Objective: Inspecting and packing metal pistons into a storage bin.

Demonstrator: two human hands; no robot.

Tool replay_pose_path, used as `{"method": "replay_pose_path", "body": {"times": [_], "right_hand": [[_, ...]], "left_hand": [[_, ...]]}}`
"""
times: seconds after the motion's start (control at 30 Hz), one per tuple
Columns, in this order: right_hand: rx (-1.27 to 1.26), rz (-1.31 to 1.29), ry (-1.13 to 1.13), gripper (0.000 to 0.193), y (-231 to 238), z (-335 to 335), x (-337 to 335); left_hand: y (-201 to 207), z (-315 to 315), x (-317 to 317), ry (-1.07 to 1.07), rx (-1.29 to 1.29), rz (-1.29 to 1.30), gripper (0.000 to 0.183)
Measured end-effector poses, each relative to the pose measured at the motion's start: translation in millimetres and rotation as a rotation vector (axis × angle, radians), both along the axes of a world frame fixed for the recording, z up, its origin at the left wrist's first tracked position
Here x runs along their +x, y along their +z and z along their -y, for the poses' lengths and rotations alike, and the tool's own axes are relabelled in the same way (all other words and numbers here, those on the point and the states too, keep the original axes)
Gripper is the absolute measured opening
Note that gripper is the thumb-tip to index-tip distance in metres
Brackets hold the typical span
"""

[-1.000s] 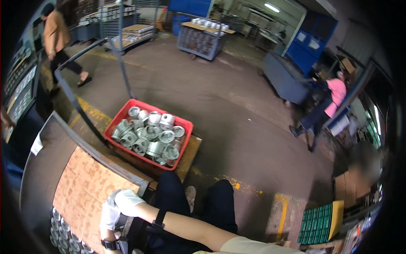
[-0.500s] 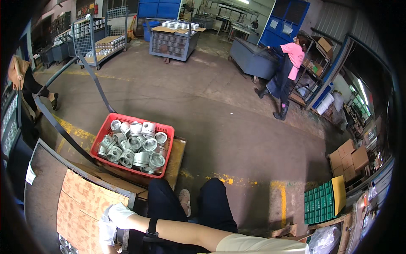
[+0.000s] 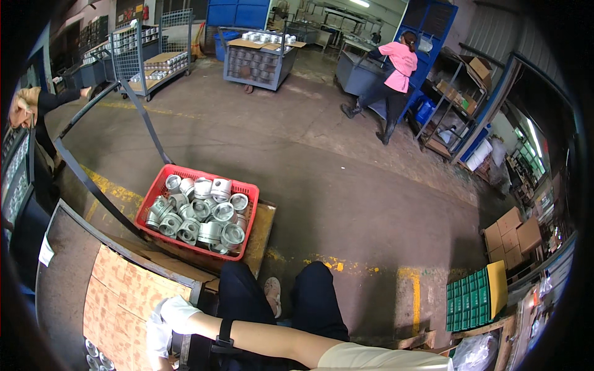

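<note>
My right hand [image 3: 179, 315], in a white glove, reaches left across my body to the inner edge of a grey bin [image 3: 59, 250]. Right beside it, my left hand [image 3: 158, 340] is also in a white glove; the two overlap. The fingers of both are bunched or turned away, so I cannot tell whether they hold anything. Under and beside them lie brown cardboard sheets [image 3: 120, 297] with round stains. At the sheets' lower edge, silvery metal pistons [image 3: 99, 357] show in the bin. Just beyond my knees, a red plastic basket [image 3: 247, 238] holds several loose pistons [image 3: 199, 210].
The basket rests on a wooden board [image 3: 263, 232] by a metal cart handle [image 3: 145, 127]. A person in pink [image 3: 399, 65] is at a grey bin [image 3: 359, 74]. Another person's leg [image 3: 62, 98] is at left. Green crates [image 3: 473, 300] and cartons [image 3: 510, 235] stand at right.
The person in pink has moved away and to the left, pushing the grey bin farther back. The person at left has shifted, a leg now raised behind. My hands have hardly moved.
</note>
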State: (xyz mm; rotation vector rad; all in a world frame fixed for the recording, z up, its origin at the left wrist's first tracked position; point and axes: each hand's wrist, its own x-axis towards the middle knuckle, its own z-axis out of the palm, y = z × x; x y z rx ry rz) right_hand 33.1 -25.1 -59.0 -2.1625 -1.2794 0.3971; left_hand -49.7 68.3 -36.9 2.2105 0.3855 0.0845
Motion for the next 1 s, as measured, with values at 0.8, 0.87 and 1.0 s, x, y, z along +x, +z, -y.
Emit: {"method": "replay_pose_path", "body": {"times": [0.8,0.87,1.0], "right_hand": [[-0.065,0.038,0.018,0.008,8,5,1],[-0.053,0.025,0.020,0.008,13,5,2],[-0.011,0.015,0.007,0.008,11,6,3]], "left_hand": [[0,5,-1,0.003,0.033,0.018,0.034],[-2,2,-1,0.010,0.031,0.014,0.034],[-3,1,0,0.005,0.020,0.017,0.034]]}}
